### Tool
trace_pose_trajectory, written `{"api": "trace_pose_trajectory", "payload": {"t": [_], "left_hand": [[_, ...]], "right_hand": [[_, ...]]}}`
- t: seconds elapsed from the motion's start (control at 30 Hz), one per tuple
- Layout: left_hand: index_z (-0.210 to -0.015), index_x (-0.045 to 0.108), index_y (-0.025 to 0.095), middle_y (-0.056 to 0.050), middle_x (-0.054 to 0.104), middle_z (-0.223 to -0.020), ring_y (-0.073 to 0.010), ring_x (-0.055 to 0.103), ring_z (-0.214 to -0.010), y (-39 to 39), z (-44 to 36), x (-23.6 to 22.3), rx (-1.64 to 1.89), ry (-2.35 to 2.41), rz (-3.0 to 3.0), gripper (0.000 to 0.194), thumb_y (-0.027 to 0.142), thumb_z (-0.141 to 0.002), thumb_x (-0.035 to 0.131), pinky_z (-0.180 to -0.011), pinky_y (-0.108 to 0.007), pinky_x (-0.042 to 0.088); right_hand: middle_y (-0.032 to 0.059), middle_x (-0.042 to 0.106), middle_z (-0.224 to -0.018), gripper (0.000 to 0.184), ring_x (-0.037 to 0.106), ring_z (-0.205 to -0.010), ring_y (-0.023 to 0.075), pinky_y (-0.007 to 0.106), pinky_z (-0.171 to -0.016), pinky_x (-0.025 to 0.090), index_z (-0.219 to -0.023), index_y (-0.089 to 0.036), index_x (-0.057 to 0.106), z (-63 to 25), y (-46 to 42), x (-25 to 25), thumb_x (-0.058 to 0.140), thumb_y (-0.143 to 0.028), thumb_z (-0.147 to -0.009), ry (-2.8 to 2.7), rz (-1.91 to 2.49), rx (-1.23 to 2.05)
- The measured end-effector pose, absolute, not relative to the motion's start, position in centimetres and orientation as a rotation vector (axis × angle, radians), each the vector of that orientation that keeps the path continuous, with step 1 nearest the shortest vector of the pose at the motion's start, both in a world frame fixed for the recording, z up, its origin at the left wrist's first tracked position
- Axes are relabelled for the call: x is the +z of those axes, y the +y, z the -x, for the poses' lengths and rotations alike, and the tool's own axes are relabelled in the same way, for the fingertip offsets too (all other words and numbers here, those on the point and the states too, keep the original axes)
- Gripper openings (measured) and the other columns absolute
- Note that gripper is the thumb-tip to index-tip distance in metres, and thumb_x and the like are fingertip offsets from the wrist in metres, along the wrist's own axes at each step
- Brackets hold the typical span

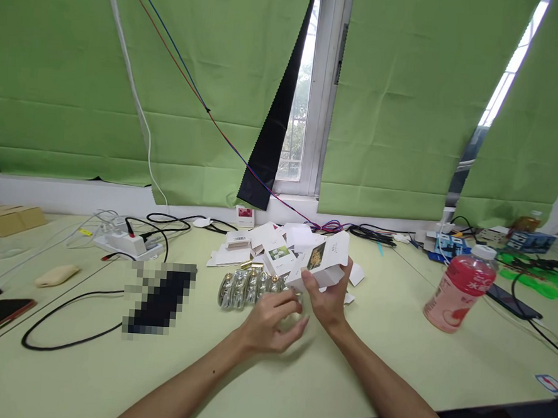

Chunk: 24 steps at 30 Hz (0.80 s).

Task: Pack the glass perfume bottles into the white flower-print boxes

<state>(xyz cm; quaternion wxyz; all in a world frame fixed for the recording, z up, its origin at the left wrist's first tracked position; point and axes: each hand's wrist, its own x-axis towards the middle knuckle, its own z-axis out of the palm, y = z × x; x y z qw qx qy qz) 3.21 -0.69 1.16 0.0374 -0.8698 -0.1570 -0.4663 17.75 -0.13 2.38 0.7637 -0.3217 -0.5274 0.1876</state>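
My right hand [327, 300] grips a small white box [323, 262] with a dark picture of something yellow on its face. The box is tilted above the table, with a flap standing up at its far right end. Close to its near left end is my left hand [274, 322], its fingers curled and the thumb apart from them; I see nothing held there. Beyond the left hand, several silvery wrapped pieces with gold-coloured ends [243, 290] lie side by side. Behind them rests a heap of white cartons [279, 253], one printed with white flowers, partly hidden by the held box.
A pink drink bottle [460, 289] stands at right, with a phone [514, 302] behind it. On the left are a blurred-out dark object [162, 299], a black cable loop [25, 338], a power strip [130, 244] and a beige case [57, 275]. Cables line the back edge.
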Motion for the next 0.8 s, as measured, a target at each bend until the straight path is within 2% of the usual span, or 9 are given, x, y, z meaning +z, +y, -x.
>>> {"api": "trace_pose_trajectory", "payload": {"t": [0.13,0.27,0.4,0.47,0.63,0.8], "left_hand": [[-0.104,0.055,0.019,-0.005,0.061,-0.085,-0.0133,0.054,-0.063,-0.5,-2.5,2.2,-1.743,-0.445,2.335,0.019,0.015,-0.086,0.053,-0.054,-0.025,0.045],[-0.120,0.051,0.021,-0.007,0.056,-0.095,-0.0136,0.050,-0.064,-0.2,-1.8,2.5,-1.801,-0.462,2.219,0.031,0.021,-0.089,0.048,-0.055,-0.028,0.049],[-0.135,0.048,0.025,-0.012,0.049,-0.110,-0.0217,0.056,-0.087,-0.3,-1.8,2.5,-1.724,-0.402,2.173,0.045,0.026,-0.090,0.046,-0.062,-0.032,0.056],[-0.137,0.049,0.026,-0.013,0.044,-0.119,-0.0230,0.055,-0.093,-0.6,-1.8,2.5,-1.665,-0.410,2.187,0.049,0.026,-0.089,0.048,-0.065,-0.034,0.057],[-0.141,0.049,0.025,-0.016,0.035,-0.132,-0.0205,0.053,-0.090,-1.1,-1.9,3.1,-1.629,-0.402,2.201,0.054,0.024,-0.087,0.052,-0.066,-0.034,0.057],[-0.141,0.051,0.025,-0.016,0.035,-0.133,-0.0272,0.053,-0.106,-1.3,-1.9,3.4,-1.580,-0.337,2.182,0.052,0.028,-0.089,0.052,-0.070,-0.035,0.058]], "right_hand": [[0.0066,0.060,-0.113,0.067,0.062,-0.098,0.0224,0.037,-0.087,0.052,-0.130,-0.026,0.039,-18.0,-0.4,2.4,0.077,-0.032,-0.075,-1.259,0.629,0.428],[0.0054,0.057,-0.108,0.067,0.061,-0.093,0.0226,0.036,-0.080,0.053,-0.125,-0.026,0.042,-18.0,-0.7,2.7,0.080,-0.031,-0.070,-1.421,0.617,0.477],[0.0030,0.052,-0.100,0.065,0.056,-0.079,0.0193,0.032,-0.065,0.051,-0.120,-0.025,0.048,-17.7,-0.9,3.0,0.081,-0.031,-0.064,-1.557,0.664,0.395],[0.0015,0.048,-0.095,0.064,0.052,-0.075,0.0181,0.030,-0.060,0.049,-0.118,-0.025,0.049,-17.6,-0.9,3.0,0.079,-0.027,-0.062,-1.591,0.681,0.311],[0.0028,0.048,-0.095,0.062,0.050,-0.074,0.0193,0.030,-0.055,0.046,-0.117,-0.025,0.051,-17.3,-1.2,3.1,0.072,-0.024,-0.059,-1.633,0.677,0.184],[0.0100,0.055,-0.114,0.079,0.056,-0.089,0.0262,0.033,-0.058,0.050,-0.132,-0.027,0.045,-16.9,-1.4,2.7,0.077,-0.028,-0.060,-1.687,0.613,0.167]]}}
